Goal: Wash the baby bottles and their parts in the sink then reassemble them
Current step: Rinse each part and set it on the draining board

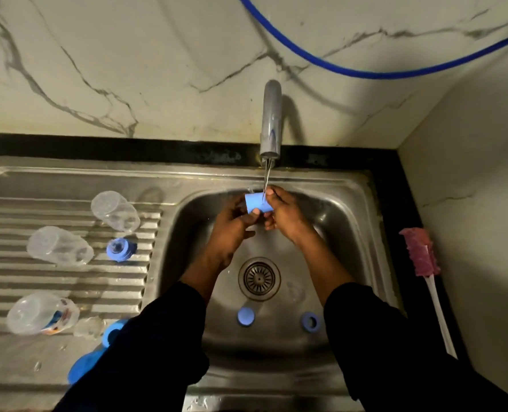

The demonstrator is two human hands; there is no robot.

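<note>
Both my hands hold a light blue bottle cap point(257, 203) under the running tap point(270, 123), over the steel sink point(347, 221). My left hand point(234, 226) grips the cap from below and the left. My right hand point(282, 214) pinches its right side, fingers at the rim. On the sink floor lie a blue cap point(245, 316) and a blue screw ring point(311, 321). Three clear bottles lie on the ribbed drainboard: one at the back point(115, 211), one in the middle point(58, 246) and one printed bottle point(42, 314) near the front. A blue ring with a teat point(120, 249) stands between them.
More blue parts point(110, 334) and a clear teat point(89, 326) sit at the drainboard's front, partly hidden by my left sleeve. A pink bottle brush point(422, 252) with a white handle lies on the black counter to the right. A blue hose point(365, 73) hangs on the marble wall. The drain point(259, 278) is uncovered.
</note>
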